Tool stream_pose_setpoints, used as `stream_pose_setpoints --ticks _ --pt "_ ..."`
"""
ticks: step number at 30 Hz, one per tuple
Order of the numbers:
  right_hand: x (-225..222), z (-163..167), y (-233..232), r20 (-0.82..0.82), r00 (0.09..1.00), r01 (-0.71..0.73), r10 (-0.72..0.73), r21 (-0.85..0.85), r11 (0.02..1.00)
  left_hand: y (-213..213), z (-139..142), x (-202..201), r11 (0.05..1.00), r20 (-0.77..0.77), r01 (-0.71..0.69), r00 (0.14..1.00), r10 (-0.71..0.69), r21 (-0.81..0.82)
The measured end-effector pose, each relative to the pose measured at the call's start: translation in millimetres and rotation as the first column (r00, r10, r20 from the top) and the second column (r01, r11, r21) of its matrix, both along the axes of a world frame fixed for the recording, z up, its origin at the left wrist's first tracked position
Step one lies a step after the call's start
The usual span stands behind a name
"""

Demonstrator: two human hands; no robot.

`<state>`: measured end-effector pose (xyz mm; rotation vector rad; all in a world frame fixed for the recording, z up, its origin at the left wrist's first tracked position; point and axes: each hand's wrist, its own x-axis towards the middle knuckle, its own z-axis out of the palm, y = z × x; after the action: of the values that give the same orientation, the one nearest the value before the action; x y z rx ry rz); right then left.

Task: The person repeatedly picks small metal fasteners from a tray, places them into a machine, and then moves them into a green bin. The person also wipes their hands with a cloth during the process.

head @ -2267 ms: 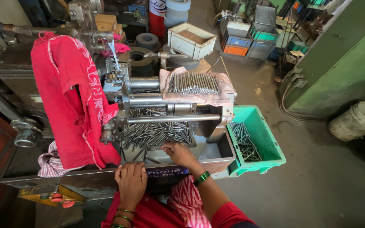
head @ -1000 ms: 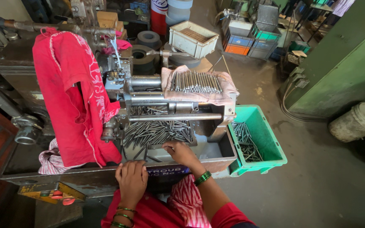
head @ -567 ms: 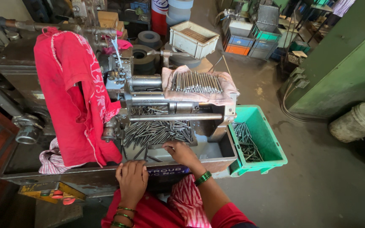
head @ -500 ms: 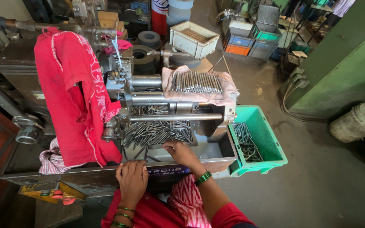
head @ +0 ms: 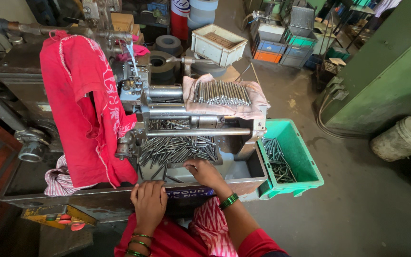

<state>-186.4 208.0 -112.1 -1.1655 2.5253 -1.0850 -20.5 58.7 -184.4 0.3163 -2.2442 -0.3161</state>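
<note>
1. Head view, how far the work stands: a heap of thin metal rods (head: pixel 177 148) lies in the grey machine tray (head: pixel 248 171), just beyond the right hand (head: pixel 204 172). A neat row of rods (head: pixel 222 93) rests on a pale cloth (head: pixel 258 108) on top of the machine, farther beyond that hand. More rods (head: pixel 276 157) lie in the green plastic bin (head: pixel 305 162), off to the right hand's outer side. Judging from these piles, part of the stock is sorted or processed, and the large loose heap in the tray looks to be left.

2. Head view, right hand: it reaches forward into the tray, palm down, fingers curled at the near edge of the heap. It touches the rods there; whether it has closed on one I cannot tell, since the fingertips are hidden by the hand's own back. A green bangle sits on its wrist.

3. Head view, left hand (head: pixel 149 204): it lies flat on the front rim of the machine, fingers loosely spread and released, holding nothing. Bangles ring its wrist too.

4. Head view, surroundings: a red cloth (head: pixel 84 109) hangs over the machine, beyond and to the outer side of the left hand. A white crate (head: pixel 217 45) stands far ahead on the floor.
</note>
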Motion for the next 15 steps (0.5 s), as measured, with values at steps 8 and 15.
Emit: stream_pose_setpoints --ticks 8,15 --pt "-3.4 -5.5 -0.7 0.008 1.0 -0.002 0.002 0.009 1.0 -0.6 -0.5 -0.2 1.0 0.0 -0.002 1.0 0.002 -0.009" --pt "-3.8 -8.1 -0.1 -0.017 1.0 -0.016 0.016 -0.022 1.0 0.0 0.7 0.3 1.0 0.009 0.0 1.0 0.0 0.005"
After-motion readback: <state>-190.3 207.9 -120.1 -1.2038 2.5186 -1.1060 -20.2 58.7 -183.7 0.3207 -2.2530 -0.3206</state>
